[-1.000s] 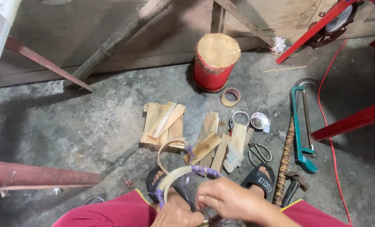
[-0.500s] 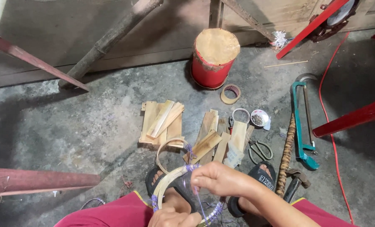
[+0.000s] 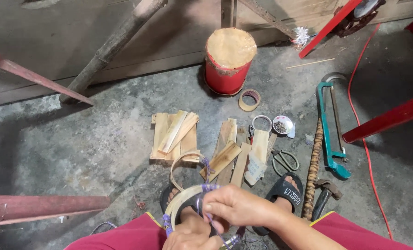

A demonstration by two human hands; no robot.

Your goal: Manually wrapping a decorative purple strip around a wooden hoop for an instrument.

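My left hand [image 3: 190, 236] and right hand [image 3: 232, 208] are bare, with no gloves, rings or watch, and my right forearm [image 3: 303, 234] is uncovered down to the edge of the view, with no sleeve on it. I wear bright red shorts [image 3: 123, 234] over both thighs, their hems edged with a thin yellow trim [image 3: 324, 216]. On my feet are black rubber slide sandals [image 3: 287, 192], the right one bearing white lettering across its wide strap, toes showing at the front.

Red can [image 3: 225, 74]: round, paper-covered top, on the floor by the wooden wall.
Small tin [image 3: 282, 124]: round, open, right of the wood strips.
Labels, signs, screens: none.
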